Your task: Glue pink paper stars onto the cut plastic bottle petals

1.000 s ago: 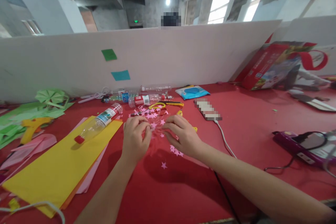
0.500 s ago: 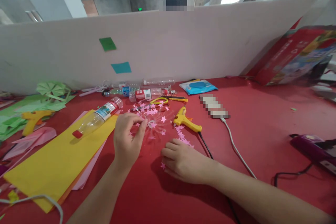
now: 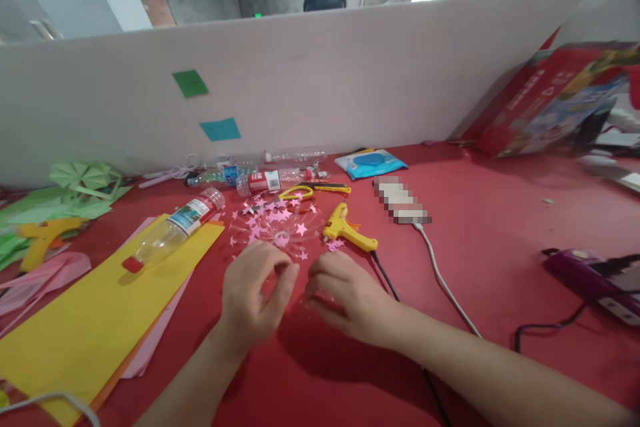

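Observation:
My left hand (image 3: 257,293) is closed, thumb and fingertips together; whatever they pinch is too small or hidden to make out. Close beside it, my right hand (image 3: 353,300) curls its fingers inward, their tips facing the left hand, and what lies in them is hidden. Just beyond both hands a clear plastic piece cut into fanned-out strips (image 3: 281,238) lies on the red table, scattered with pink stars (image 3: 301,229). A yellow glue gun (image 3: 345,227) rests beyond my right hand. More pink stars lie near it, partly covered by that hand.
At left, a plastic bottle (image 3: 173,230) lies on yellow paper (image 3: 100,320). Scissors (image 3: 296,192), a utility knife (image 3: 333,187) and wet wipes (image 3: 371,163) are further back. A blurred-out device (image 3: 400,199) with a white cable and a purple power strip (image 3: 590,280) lie right.
My left hand has come down and right, away from the fanned plastic and close to my right hand. The right hand stays low, its fingers turned slightly. The view has shifted a little.

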Demonstrator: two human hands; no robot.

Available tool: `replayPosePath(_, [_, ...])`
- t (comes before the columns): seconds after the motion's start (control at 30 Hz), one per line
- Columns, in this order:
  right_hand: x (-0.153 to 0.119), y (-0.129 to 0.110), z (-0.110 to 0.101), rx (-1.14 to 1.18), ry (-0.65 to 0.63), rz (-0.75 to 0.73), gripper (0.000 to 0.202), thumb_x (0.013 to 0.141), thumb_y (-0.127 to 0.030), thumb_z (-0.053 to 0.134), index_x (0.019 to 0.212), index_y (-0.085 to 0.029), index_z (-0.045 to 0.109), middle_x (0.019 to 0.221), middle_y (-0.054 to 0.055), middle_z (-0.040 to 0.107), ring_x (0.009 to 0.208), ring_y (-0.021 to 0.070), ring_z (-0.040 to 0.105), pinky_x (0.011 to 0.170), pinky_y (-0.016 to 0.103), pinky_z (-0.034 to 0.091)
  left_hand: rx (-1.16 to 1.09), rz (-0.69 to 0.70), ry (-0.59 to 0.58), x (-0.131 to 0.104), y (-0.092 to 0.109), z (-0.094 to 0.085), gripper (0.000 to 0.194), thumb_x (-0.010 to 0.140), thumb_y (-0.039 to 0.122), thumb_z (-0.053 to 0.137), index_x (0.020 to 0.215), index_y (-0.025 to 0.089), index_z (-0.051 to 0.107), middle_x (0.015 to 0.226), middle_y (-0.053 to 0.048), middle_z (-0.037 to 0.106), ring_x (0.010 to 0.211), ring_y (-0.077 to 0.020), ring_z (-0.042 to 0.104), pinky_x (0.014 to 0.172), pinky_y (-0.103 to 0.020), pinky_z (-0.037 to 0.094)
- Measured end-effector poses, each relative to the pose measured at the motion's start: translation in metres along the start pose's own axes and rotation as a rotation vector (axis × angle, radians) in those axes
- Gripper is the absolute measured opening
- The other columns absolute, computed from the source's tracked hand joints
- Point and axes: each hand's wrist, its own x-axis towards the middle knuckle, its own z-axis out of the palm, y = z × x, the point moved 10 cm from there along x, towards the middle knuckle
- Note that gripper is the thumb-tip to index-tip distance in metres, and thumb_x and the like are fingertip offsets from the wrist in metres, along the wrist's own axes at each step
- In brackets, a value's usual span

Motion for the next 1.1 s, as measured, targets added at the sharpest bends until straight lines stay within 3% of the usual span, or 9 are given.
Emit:
replayPosePath(0.1, [-0.001,0.017,-0.026,0.165,0.175,0.109,0.009,0.089,-0.018,0.052,0.080,-0.018,0.056,0.083,0.005,0.057,0.077,0.0154,0.053,0.070,0.028,0.045,0.015,0.121,-0.107,-0.005,0.013,0.017,0.008,0.083,0.010,0.052,0.084,0.018,0.053,0.072,-0.002,0.058,0.067,-0.0144,0.049,0.064,-0.029,0.041])
replayPosePath(0.2, [-0.001,0.021,-0.034,0.217,0.229,0.132,0.010,0.088,-0.019,0.054,0.078,-0.020,0.055,0.080,0.003,0.057,0.076,0.0153,0.054,0.069,0.028,0.047,-0.009,0.129,-0.170,-0.008,0.014,0.026,0.012,0.082,0.007,0.051,0.084,0.018,0.052,0.071,-0.002,0.057,0.068,-0.0148,0.049,0.062,-0.029,0.041])
replayPosePath(0.57, [-0.001,0.022,-0.032,0.352,0.227,0.154,0.014,0.088,-0.022,0.056,0.074,-0.019,0.056,0.076,0.001,0.056,0.071,0.0132,0.054,0.066,0.026,0.047,-0.006,0.097,-0.193,-0.008,0.010,0.029,0.013,0.083,0.007,0.048,0.078,0.019,0.052,0.068,0.000,0.054,0.064,-0.0131,0.046,0.060,-0.027,0.038])
replayPosePath(0.8, [0.002,0.030,-0.032,0.376,0.179,0.202,0.012,0.089,-0.024,0.055,0.079,-0.019,0.059,0.080,0.002,0.060,0.075,0.0137,0.058,0.070,0.027,0.049,-0.121,-0.019,-0.185,-0.006,0.002,0.029,0.017,0.084,0.008,0.048,0.071,0.020,0.048,0.062,0.004,0.047,0.059,-0.0097,0.043,0.057,-0.024,0.036])
replayPosePath(0.87, [0.000,0.050,-0.039,0.165,0.182,0.252,0.011,0.090,-0.024,0.052,0.084,-0.020,0.060,0.084,0.004,0.062,0.081,0.0157,0.059,0.075,0.029,0.049,-0.117,-0.036,-0.136,-0.004,0.001,0.023,0.018,0.084,0.009,0.047,0.070,0.020,0.048,0.062,0.004,0.047,0.059,-0.0098,0.044,0.057,-0.024,0.037])
replayPosePath(0.93, [-0.009,0.087,-0.044,-0.227,0.139,0.425,0.007,0.087,-0.022,0.054,0.086,-0.019,0.060,0.088,0.005,0.062,0.083,0.0182,0.059,0.077,0.031,0.048,-0.091,-0.071,-0.077,-0.001,-0.004,0.014,0.018,0.084,0.011,0.046,0.069,0.020,0.048,0.063,0.003,0.048,0.059,-0.0101,0.044,0.057,-0.024,0.038])
replayPosePath(1.0, [-0.018,0.118,-0.049,-0.337,0.136,0.519,0.007,0.081,-0.022,0.061,0.085,-0.016,0.061,0.089,0.011,0.061,0.087,0.0252,0.058,0.080,0.040,0.046,-0.057,-0.097,-0.026,0.000,-0.007,0.007,0.018,0.085,0.012,0.046,0.069,0.020,0.049,0.062,0.003,0.049,0.057,-0.0102,0.044,0.056,-0.024,0.039])
replayPosePath(1.1, [-0.028,0.146,-0.042,-0.357,0.098,0.578,0.016,0.075,-0.030,0.068,0.074,-0.017,0.059,0.082,0.010,0.058,0.082,0.0261,0.056,0.077,0.040,0.045,-0.019,-0.089,0.016,0.001,-0.008,0.001,0.016,0.084,0.011,0.047,0.071,0.020,0.051,0.062,0.003,0.049,0.057,-0.0098,0.043,0.055,-0.023,0.039])
